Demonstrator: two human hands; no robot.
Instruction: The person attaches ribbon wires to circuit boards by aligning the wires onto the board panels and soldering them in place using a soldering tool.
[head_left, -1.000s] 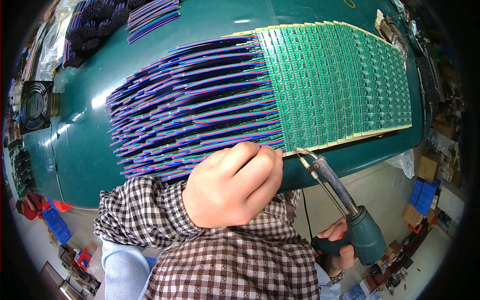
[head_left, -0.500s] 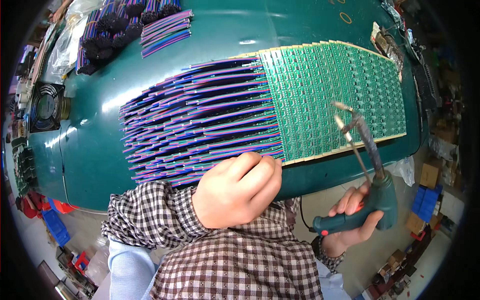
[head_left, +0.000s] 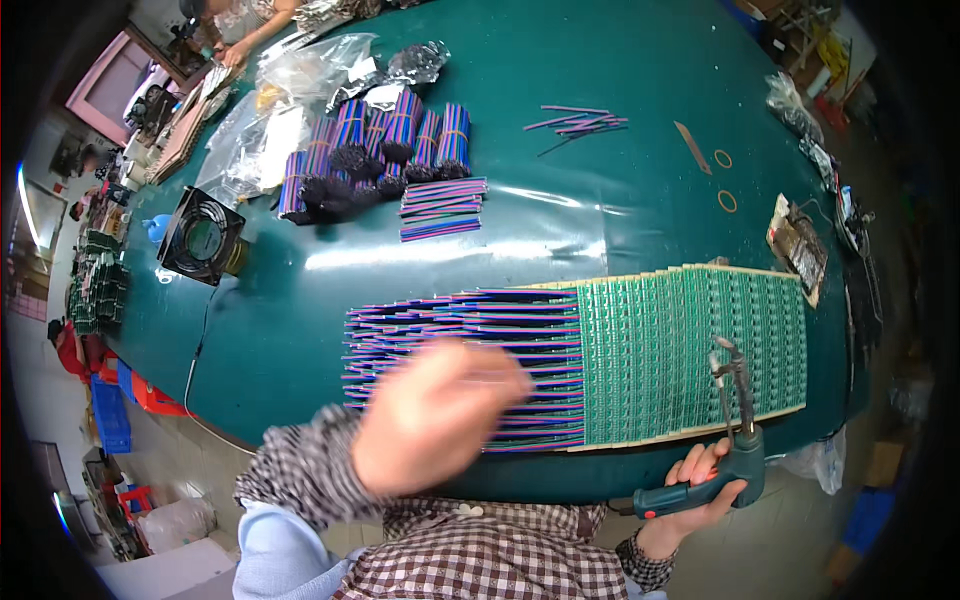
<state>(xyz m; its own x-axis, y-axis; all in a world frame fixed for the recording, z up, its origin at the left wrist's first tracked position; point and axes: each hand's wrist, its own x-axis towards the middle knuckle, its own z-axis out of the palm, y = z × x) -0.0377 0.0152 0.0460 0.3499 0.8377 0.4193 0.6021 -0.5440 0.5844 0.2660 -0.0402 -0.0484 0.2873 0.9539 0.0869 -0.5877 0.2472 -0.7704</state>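
Observation:
My right hand [head_left: 690, 490] is wrapped around a dark green soldering gun [head_left: 745, 465], whose metal tip points up over the near part of the circuit boards. My left hand [head_left: 440, 415] is smeared by motion above the wires; its fingers look curled, but whether they hold anything I cannot tell. Green circuit boards [head_left: 690, 350] lie in overlapping rows on the table. Rows of blue, pink and black wires [head_left: 530, 345] run left from the boards' left edge, partly hidden by my left hand.
On the green table [head_left: 560, 60] lie banded wire bundles [head_left: 400, 125], loose wires [head_left: 440, 210], more wires [head_left: 580, 123] farther back and rubber bands [head_left: 727, 201]. A black fan [head_left: 203, 237] with a cable stands at left. Another person's hand [head_left: 237, 52] is at the far left.
The view has shifted, so the far table now shows and the boards sit lower. My left hand has left the wire ends near the boards, moving left. My right hand still holds the soldering gun.

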